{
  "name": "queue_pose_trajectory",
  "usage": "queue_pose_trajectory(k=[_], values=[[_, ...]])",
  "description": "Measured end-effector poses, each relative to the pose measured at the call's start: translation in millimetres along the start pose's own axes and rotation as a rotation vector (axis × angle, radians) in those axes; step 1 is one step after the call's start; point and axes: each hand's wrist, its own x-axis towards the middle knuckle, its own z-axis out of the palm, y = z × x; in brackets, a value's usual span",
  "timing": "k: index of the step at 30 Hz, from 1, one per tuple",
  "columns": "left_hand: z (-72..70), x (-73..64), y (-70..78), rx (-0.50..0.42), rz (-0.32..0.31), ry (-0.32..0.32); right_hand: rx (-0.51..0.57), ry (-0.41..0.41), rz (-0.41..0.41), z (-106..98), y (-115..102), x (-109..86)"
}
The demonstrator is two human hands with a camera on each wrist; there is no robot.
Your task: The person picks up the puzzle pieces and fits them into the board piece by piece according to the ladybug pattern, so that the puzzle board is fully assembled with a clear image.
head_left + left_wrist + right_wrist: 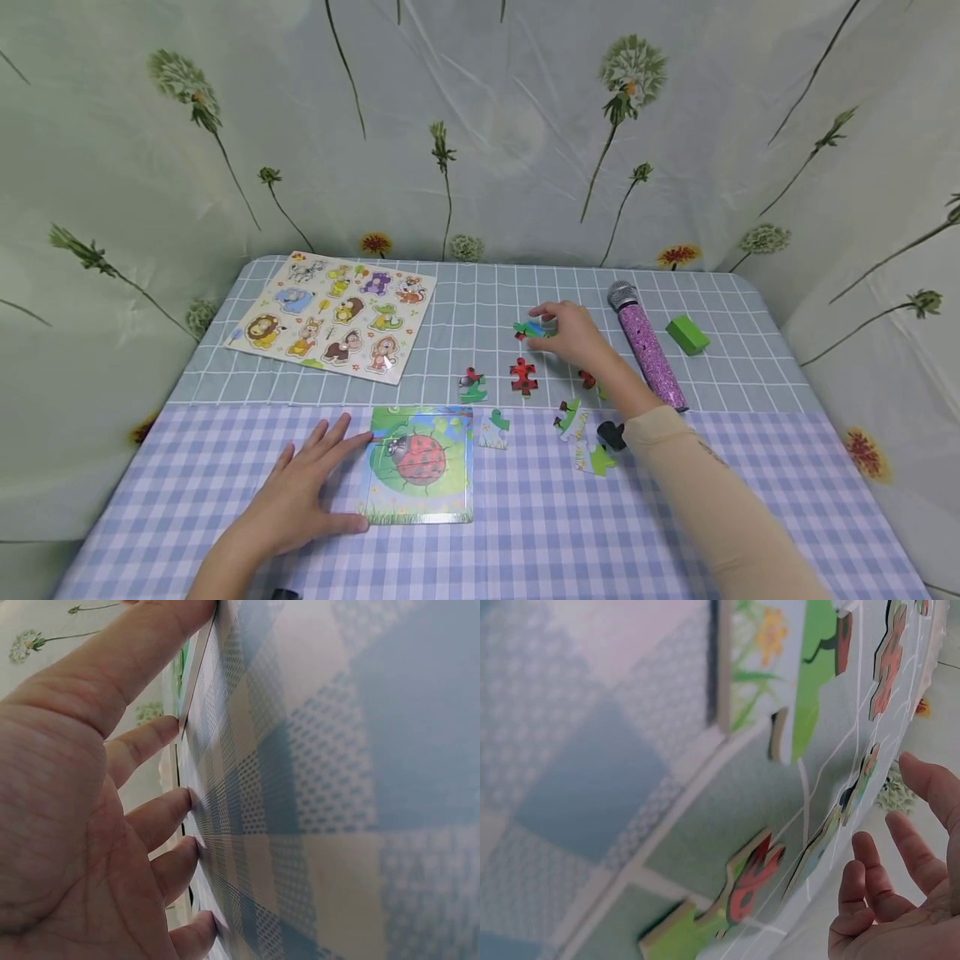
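Observation:
A square ladybug puzzle board point(422, 502) lies flat on the checked cloth. My left hand point(303, 492) rests at its left side, fingers spread, index finger and thumb at the board's edge; in the left wrist view, the fingertips point(171, 729) meet the table side. Over the far middle of the table, my right hand point(573, 337) reaches to a green and blue puzzle piece point(531, 328), thumb and fingers parted around it. The right wrist view shows that hand's fingers point(911, 844) apart from the pieces. Nearby lie a red piece point(523, 377) and a green-red piece point(472, 387).
More loose pieces lie nearby, including a white-green piece point(495, 429) and a light green piece point(600, 460). A wooden animal puzzle point(322, 292) sits far left. A pink glittery microphone point(651, 350), a green block point(687, 334) and a black object point(611, 435) are on the right.

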Motion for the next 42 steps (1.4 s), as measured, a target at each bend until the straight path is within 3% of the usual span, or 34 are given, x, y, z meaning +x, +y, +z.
queue_pose_trajectory(k=[26, 42], values=[[2.5, -1.6, -3.5, -0.037, 0.003, 0.008, -0.012, -0.121, 0.053, -0.1, -0.8, 15.7], [3.7, -1.6, -2.1, -0.031, -0.006, 0.011, -0.07, -0.094, 0.009, -2.6, 4.1, 16.3]])
